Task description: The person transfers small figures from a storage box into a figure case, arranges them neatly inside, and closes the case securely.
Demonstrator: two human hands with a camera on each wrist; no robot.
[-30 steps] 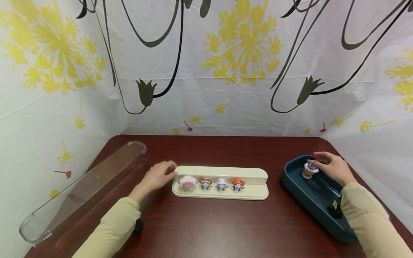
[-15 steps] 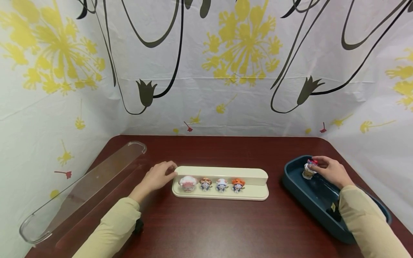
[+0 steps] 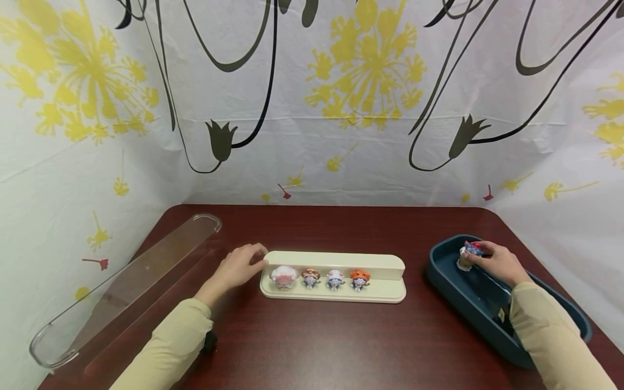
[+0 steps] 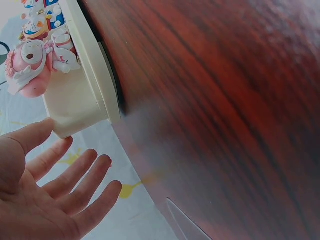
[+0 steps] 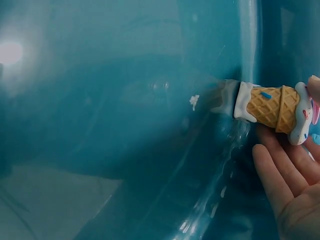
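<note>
In the head view, my right hand [image 3: 501, 264] holds a small ice-cream-cone figurine [image 3: 465, 260] by its colourful top, inside a dark teal tray [image 3: 441, 284]. The right wrist view shows the figurine's waffle-patterned cone [image 5: 267, 106], with white icing and sprinkles, near the tray's inner wall; its top is partly cut off by the frame. My left hand [image 3: 240, 265] is at the left end of a cream stepped display stand [image 3: 336, 259]. Its thumb and index fingertips touch the stand's corner, the other fingers spread loosely. Several small figurines [image 3: 335, 280] line the stand's lower step.
A long clear plastic cover [image 3: 131, 287] lies slantwise on the left of the dark red wooden table [image 3: 336, 346]. Beside my right sleeve, a black object [image 3: 504, 319] sits in the tray, partly hidden. Patterned white cloth [image 3: 302, 97] hangs behind and at both sides.
My right hand has lowered and closed its fingers round the figurine's top, which has turned slightly. The left hand, stand and cover have stayed in place.
</note>
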